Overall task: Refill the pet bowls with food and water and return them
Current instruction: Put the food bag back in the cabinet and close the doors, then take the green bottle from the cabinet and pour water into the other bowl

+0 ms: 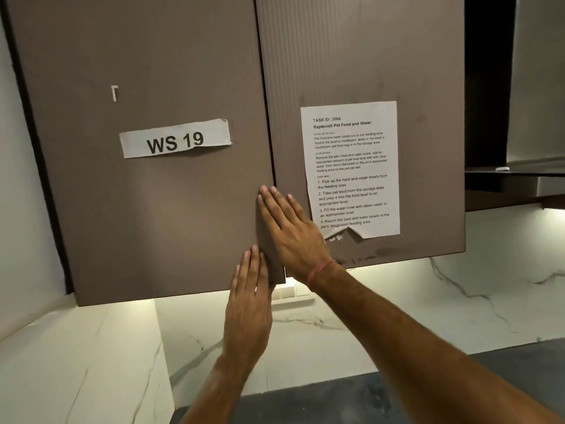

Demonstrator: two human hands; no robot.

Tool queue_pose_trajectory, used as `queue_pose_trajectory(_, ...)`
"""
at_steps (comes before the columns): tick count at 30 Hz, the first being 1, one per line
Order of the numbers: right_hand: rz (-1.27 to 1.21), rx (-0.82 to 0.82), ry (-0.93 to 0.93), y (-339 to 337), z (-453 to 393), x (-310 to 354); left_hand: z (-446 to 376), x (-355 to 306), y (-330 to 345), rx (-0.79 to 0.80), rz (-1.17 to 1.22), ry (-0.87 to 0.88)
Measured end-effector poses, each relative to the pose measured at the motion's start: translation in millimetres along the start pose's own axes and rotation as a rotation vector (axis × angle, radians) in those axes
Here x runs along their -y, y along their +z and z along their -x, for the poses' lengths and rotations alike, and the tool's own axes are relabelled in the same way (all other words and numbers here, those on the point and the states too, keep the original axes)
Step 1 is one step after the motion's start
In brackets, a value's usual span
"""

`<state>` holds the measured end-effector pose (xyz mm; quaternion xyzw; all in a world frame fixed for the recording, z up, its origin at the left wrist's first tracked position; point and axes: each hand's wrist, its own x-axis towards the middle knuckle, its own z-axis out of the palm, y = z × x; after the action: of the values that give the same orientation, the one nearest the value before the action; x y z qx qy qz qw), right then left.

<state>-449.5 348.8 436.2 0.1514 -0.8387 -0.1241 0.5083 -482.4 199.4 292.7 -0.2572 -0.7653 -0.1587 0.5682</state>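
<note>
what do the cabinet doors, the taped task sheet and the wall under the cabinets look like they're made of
Cabinet doors: probably laminate-faced board, matte brown; the right door shows fine vertical ribbing.
Task sheet: plain white printer paper, with a torn bottom edge.
Wall under the cabinets: white with grey veins, slightly glossy; marble or a marble-look slab, I can't tell which.

Two cabinet doors fill the upper frame side by side, the left door (146, 209) carrying a label (175, 138) at its middle and the right door (360, 56) a printed sheet (351, 169) lower down. The right hand (290, 231) lies flat across the seam between them, the left hand (249, 304) just below it against the left door's lower right corner. The wall (397, 301) runs beneath the doors, and the counter (336, 402) lies along the bottom edge.
</note>
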Motion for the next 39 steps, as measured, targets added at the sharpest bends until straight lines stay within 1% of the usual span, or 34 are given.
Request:
queue_pose_trajectory(2,0.012,-0.003,0.013,8.2,-3.7,0.7,-1.1,9.3,4.6,-0.007,0.046,0.022)
queue_pose_trajectory(4,0.021,-0.01,0.02,15.7,-6.1,-1.4,-1.0,16.0,9.5,0.018,0.099,0.013)
queue_pose_trajectory(7,0.02,0.007,0.048,24.1,-11.6,1.1,-2.3,25.0,16.3,0.038,0.124,0.021)
queue_pose_trajectory(10,0.02,0.022,0.076,26.4,-11.9,3.9,-3.9,28.4,22.7,0.016,0.14,0.061)
queue_pose_trajectory(14,0.011,0.069,0.091,16.4,-11.1,8.9,-2.8,24.5,29.0,0.019,0.1,0.01)
queue_pose_trajectory(16,-0.006,0.079,0.1,10.1,-11.7,10.1,6.3,11.9,28.7,0.013,0.211,-0.043)
queue_pose_trajectory(18,-0.016,0.072,0.111,4.9,-12.1,8.8,20.5,-11.9,23.8,0.031,0.433,-0.175)
queue_pose_trajectory(19,-0.017,0.077,0.118,2.2,-12.8,7.6,24.0,-25.1,21.2,0.066,0.573,-0.29)
queue_pose_trajectory(20,-0.019,0.084,0.133,-1.3,-13.6,6.7,23.7,-36.8,18.5,0.125,0.714,-0.434)
queue_pose_trajectory(22,-0.04,0.083,0.197,-9.1,-16.1,6.4,11.5,-52.1,16.0,0.283,0.981,-0.787)
queue_pose_trajectory(23,-0.052,0.075,0.238,-12.5,-18.0,6.3,1.7,-55.7,17.1,0.356,1.152,-0.963)
queue_pose_trajectory(24,-0.061,0.065,0.276,-15.4,-20.2,5.9,-9.6,-58.4,16.8,0.396,1.357,-1.109)
queue_pose_trajectory(25,-0.064,0.059,0.309,-18.2,-22.7,5.0,-20.8,-59.2,17.3,0.392,1.546,-1.201)
queue_pose_trajectory(27,-0.069,0.071,0.358,-23.7,-26.8,4.3,-37.0,-59.3,20.0,0.323,1.795,-1.237)
queue_pose_trajectory(29,-0.068,0.107,0.375,-29.1,-29.9,3.0,-45.9,-61.2,20.3,0.271,1.891,-1.303)
queue_pose_trajectory(31,-0.07,0.147,0.388,-37.0,-31.9,2.2,-42.9,-64.1,22.3,0.246,1.912,-1.364)
queue_pose_trajectory(33,-0.069,0.16,0.406,-46.8,-34.5,2.7,-35.8,-66.7,23.0,0.232,1.932,-1.37)
queue_pose_trajectory(36,-0.084,0.15,0.412,-61.4,-40.6,4.5,-27.4,-73.8,14.4,0.234,1.899,-1.361)
queue_pose_trajectory(39,-0.084,0.115,0.438,-78.1,-38.3,8.1,-17.6,-88.7,-5.8,0.225,1.85,-1.3)
